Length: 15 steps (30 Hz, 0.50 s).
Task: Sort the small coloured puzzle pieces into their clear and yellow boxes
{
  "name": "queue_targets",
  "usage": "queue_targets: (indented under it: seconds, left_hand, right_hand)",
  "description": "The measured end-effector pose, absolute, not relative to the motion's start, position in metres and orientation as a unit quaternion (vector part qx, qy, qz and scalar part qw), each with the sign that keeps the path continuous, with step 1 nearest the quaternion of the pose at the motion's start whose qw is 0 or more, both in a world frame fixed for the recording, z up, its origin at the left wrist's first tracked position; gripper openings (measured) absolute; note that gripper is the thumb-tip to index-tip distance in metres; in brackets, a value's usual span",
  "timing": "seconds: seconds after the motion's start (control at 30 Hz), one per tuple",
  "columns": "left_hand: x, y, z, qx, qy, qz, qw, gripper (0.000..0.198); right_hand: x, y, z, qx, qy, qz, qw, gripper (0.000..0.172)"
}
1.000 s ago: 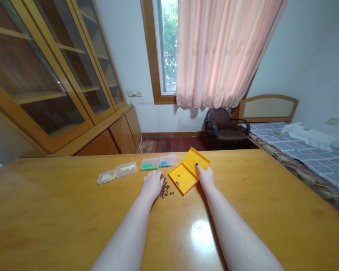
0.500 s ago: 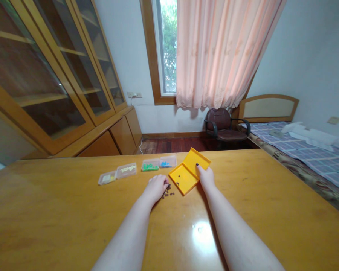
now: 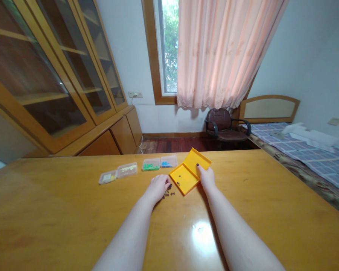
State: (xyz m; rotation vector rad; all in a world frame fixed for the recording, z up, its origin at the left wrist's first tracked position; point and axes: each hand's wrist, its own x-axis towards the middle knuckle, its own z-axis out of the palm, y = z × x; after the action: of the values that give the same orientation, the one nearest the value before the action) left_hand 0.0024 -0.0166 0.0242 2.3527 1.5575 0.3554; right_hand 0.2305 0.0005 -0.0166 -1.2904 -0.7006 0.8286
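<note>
My right hand (image 3: 206, 177) grips the raised lid of a yellow plastic box (image 3: 190, 187), its thumb on the lid's inner face. The box lies open on the table, with a few small dark brown pieces (image 3: 178, 183) in its tray. Just left of the tray, my left hand (image 3: 159, 186) is low over the tabletop, fingers pinched together. Whatever those fingertips hold is too small to make out, and the thumb shows a dark nail. Several loose brown pieces (image 3: 167, 195) lie on the wood beside and partly under this hand.
Along the wooden table (image 3: 59, 218) stand clear shallow boxes: one with blue pieces (image 3: 166, 164), one with green pieces (image 3: 150, 166), one with cream pieces (image 3: 127, 169), and one with pale yellow contents (image 3: 108, 177). A brown armchair (image 3: 224, 126) stands beyond the table, near a bed (image 3: 307, 150).
The left hand's fingers have shifted very slightly among the brown pieces. My right hand and the yellow box hold the same pose; the whole view has drifted a little.
</note>
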Motion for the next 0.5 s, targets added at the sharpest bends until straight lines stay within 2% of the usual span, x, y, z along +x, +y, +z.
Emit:
queue_targets:
  seconds: [0.13,0.3,0.4,0.5]
  left_hand:
    - [0.003,-0.016,0.027,0.81,0.531,0.186,0.166,0.003]
    - [0.009,-0.017,0.027,0.783,0.5,0.308,0.203,0.015]
    - [0.009,-0.019,0.029,0.806,0.485,0.288,0.179,0.031]
    - [0.003,-0.022,0.036,0.813,0.524,0.209,0.14,0.021]
  right_hand:
    - [0.231,0.0,-0.016,-0.576,-0.309,0.369,0.661,0.037]
    - [0.23,-0.001,-0.017,-0.576,-0.321,0.372,0.654,0.038]
    - [0.229,-0.001,-0.017,-0.578,-0.317,0.371,0.654,0.038]
    - [0.23,0.0,-0.016,-0.58,-0.307,0.373,0.656,0.037]
